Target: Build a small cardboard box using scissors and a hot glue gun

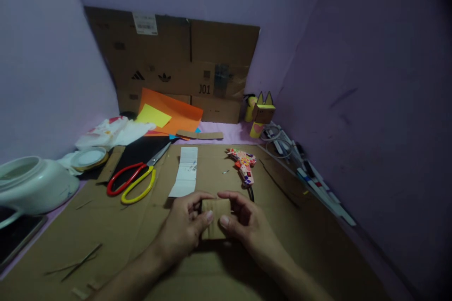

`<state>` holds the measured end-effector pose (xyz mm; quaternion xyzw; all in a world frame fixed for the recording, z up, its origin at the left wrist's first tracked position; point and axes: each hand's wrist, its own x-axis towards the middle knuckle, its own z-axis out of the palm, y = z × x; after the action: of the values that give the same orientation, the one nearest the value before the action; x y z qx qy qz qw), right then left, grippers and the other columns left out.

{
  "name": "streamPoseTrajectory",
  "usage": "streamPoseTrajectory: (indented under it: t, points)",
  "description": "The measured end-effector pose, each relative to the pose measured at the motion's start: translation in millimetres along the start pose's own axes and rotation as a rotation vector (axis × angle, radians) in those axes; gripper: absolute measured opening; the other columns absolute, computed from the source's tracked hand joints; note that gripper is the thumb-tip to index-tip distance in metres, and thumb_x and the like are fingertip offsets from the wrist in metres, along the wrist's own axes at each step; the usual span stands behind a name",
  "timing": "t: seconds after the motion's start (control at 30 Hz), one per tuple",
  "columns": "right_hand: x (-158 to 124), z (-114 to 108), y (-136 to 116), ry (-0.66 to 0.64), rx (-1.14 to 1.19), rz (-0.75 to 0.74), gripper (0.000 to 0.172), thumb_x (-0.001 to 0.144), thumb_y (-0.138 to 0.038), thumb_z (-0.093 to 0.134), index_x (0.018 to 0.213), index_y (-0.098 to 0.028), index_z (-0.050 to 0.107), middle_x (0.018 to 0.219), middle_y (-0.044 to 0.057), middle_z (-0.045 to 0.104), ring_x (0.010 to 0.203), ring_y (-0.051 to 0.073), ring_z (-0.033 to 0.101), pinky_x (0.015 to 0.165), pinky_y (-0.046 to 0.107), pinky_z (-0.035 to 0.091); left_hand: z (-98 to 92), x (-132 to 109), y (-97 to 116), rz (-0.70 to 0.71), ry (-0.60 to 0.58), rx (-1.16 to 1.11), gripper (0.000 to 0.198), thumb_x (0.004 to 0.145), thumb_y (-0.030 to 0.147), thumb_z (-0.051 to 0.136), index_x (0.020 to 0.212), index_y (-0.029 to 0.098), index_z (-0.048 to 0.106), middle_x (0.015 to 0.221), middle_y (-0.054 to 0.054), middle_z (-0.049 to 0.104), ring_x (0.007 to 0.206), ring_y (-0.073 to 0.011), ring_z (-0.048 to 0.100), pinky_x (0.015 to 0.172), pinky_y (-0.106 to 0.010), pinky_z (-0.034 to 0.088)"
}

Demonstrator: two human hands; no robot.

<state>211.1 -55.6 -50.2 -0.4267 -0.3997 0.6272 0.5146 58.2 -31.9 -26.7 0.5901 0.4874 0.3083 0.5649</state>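
Note:
Between my two hands is a small squarish piece of brown cardboard (pixel 216 225), held above the cardboard sheet. My left hand (pixel 189 218) grips its left side, thumb on the near face and fingers behind the top edge. On the right side my right hand (pixel 247 221) pinches it the same way. A folded white paper strip (pixel 187 171) lies just beyond my left hand. Past my right hand rests a flower-patterned glue gun (pixel 244 164) with a black cord. The far side of the cardboard piece is hidden.
Scissors (pixel 141 176) with red and yellow handles lie to the left, near a white ceramic pot (pixel 38 183). Orange paper (pixel 183 113) leans at the back against a large cardboard panel (pixel 173 51). A cardboard figure (pixel 263 115) and several pens (pixel 325 193) line the right side.

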Motion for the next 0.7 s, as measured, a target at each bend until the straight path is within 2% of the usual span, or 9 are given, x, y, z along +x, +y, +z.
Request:
streamPoseTrajectory:
  t: [0.07, 0.13, 0.2, 0.27, 0.37, 0.47, 0.6, 0.7]
  points:
    - [1.2, -2.3, 0.1, -0.014, -0.071, 0.0, 0.046, 0.06, -0.039, 0.078, 0.098, -0.018, 0.061, 0.075, -0.002, 0.06, 0.058, 0.01, 0.05, 0.052, 0.021, 0.036, -0.6, -0.2, -1.7, 0.017, -0.027, -0.01, 0.04, 0.071, 0.035, 0.059, 0.102, 0.01, 0.059, 0.047, 0.009, 0.041, 0.032, -0.0062, 0.034, 0.032, -0.018, 0.028]
    - [2.8, -4.8, 1.0, -0.008, -0.126, 0.005, 0.043, 0.062, -0.04, 0.077, 0.094, -0.016, 0.063, 0.07, -0.001, 0.061, 0.058, 0.011, 0.05, 0.052, 0.021, 0.036, 0.4, -0.2, -4.4, 0.091, -0.051, 0.013, 0.036, 0.07, 0.032, 0.06, 0.099, 0.01, 0.062, 0.047, 0.01, 0.035, 0.035, -0.0055, 0.03, 0.035, -0.017, 0.026]
    - [4.2, -6.6, 1.9, -0.021, -0.118, 0.016, 0.04, 0.059, -0.038, 0.079, 0.089, -0.015, 0.065, 0.069, -0.001, 0.062, 0.059, 0.011, 0.05, 0.055, 0.021, 0.037, 2.4, 0.1, -7.3, 0.182, -0.045, 0.032, 0.03, 0.067, 0.026, 0.062, 0.093, 0.01, 0.066, 0.049, 0.009, 0.032, 0.041, -0.0054, 0.027, 0.038, -0.017, 0.023]
    - [4.9, -7.2, 1.9, -0.062, -0.119, 0.03, 0.039, 0.058, -0.038, 0.08, 0.086, -0.014, 0.067, 0.063, -0.003, 0.06, 0.054, 0.009, 0.048, 0.053, 0.021, 0.036, 4.0, 0.8, -9.7, 0.21, -0.02, 0.032, 0.028, 0.065, 0.022, 0.062, 0.09, 0.01, 0.067, 0.051, 0.009, 0.032, 0.044, -0.0057, 0.028, 0.04, -0.017, 0.022]
    - [4.6, -6.6, -0.4, -0.148, -0.13, 0.054, 0.037, 0.058, -0.039, 0.08, 0.081, -0.012, 0.069, 0.058, -0.003, 0.059, 0.049, 0.007, 0.045, 0.05, 0.02, 0.034, 4.3, 2.5, -12.1, 0.218, 0.053, 0.015, 0.028, 0.065, 0.022, 0.062, 0.09, 0.009, 0.064, 0.055, 0.006, 0.042, 0.047, -0.0073, 0.037, 0.044, -0.018, 0.03]
    - [3.6, -5.4, -3.8, -0.196, -0.148, 0.06, 0.035, 0.055, -0.037, 0.081, 0.075, -0.012, 0.069, 0.059, -0.002, 0.062, 0.051, 0.009, 0.049, 0.052, 0.021, 0.037, 3.9, 3.5, -15.0, 0.238, 0.136, 0.002, 0.024, 0.066, 0.022, 0.062, 0.087, 0.011, 0.063, 0.063, 0.001, 0.054, 0.056, -0.0117, 0.05, 0.055, -0.022, 0.041]
    - [3.3, -3.8, -5.0, -0.188, -0.173, 0.031, 0.035, 0.053, -0.034, 0.083, 0.077, -0.014, 0.067, 0.066, -0.001, 0.066, 0.057, 0.012, 0.054, 0.058, 0.023, 0.041, 6.2, 0.7, -19.8, 0.288, 0.191, 0.007, 0.013, 0.068, 0.02, 0.062, 0.079, 0.015, 0.065, 0.066, 0.0, 0.061, 0.063, -0.0149, 0.054, 0.061, -0.025, 0.043]
    - [2.8, -2.8, -2.5, -0.2, -0.199, 0.015, 0.034, 0.048, -0.032, 0.084, 0.071, -0.014, 0.066, 0.062, -0.001, 0.065, 0.059, 0.015, 0.056, 0.057, 0.025, 0.042, 6.7, -3.2, -19.6, 0.333, 0.219, 0.001, 0.008, 0.067, 0.021, 0.064, 0.073, 0.016, 0.066, 0.066, -0.001, 0.062, 0.064, -0.0155, 0.054, 0.061, -0.025, 0.043]
